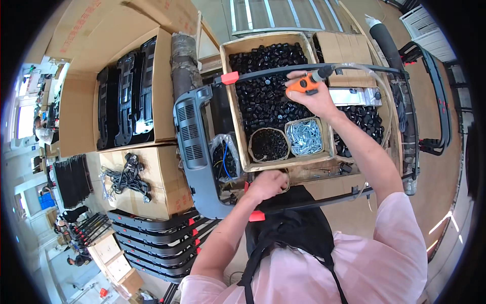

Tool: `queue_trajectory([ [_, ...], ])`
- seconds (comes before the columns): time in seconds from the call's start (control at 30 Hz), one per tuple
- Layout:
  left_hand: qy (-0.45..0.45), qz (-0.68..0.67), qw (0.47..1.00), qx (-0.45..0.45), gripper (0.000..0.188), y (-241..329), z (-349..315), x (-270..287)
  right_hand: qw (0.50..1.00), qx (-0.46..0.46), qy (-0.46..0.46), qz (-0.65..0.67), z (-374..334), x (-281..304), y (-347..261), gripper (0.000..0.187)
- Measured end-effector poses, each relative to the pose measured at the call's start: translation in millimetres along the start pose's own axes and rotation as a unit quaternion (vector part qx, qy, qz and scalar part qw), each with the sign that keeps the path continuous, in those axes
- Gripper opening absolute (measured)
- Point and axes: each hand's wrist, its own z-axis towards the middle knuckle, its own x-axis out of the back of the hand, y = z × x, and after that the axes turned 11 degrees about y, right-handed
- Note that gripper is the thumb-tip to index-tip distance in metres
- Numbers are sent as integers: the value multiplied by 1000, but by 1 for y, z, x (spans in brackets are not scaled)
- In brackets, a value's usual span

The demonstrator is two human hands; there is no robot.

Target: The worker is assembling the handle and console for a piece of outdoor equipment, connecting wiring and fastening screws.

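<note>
My right hand (320, 101) is wrapped round an orange power screwdriver (304, 85), whose dark nose points right, by the far rail of a long dark frame (293, 68). Below that hand lies a wooden box (240, 147) of black plastic caps (260, 104). My left hand (268, 186) has its fingers curled at the near edge of this box; whatever they hold is hidden. Inside the box's near end, a round tub (251, 151) of small dark screws sits beside a tub of silver screws (305, 136). The frame's left end carries a grey vented cover (190, 129).
More black caps (362, 119) fill a compartment on the right, near a cardboard carton (346, 53). At left, a large open carton (76, 121) holds black panels (134, 91). Black cables (129, 177) lie on another carton. Dark frames (152, 245) are stacked at lower left.
</note>
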Motion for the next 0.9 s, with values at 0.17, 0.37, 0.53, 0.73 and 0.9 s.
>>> queue_trajectory([
  [0.17,368,62,916,-145,30,58,100,55,994,-86,64,12,11,6,79,51],
  [0.37,347,276,891,-101,43,43,218,64,968,-180,21,-171,24,-1,110,46],
  [0.53,349,307,875,-138,35,30,221,64,849,-95,-246,-458,-5,8,59,22],
  [0.73,430,53,889,-145,33,35,200,59,769,169,-293,-542,-80,14,129,20],
  [0.9,220,-441,870,-26,37,57,122,56,761,117,-320,-552,-81,26,138,15],
])
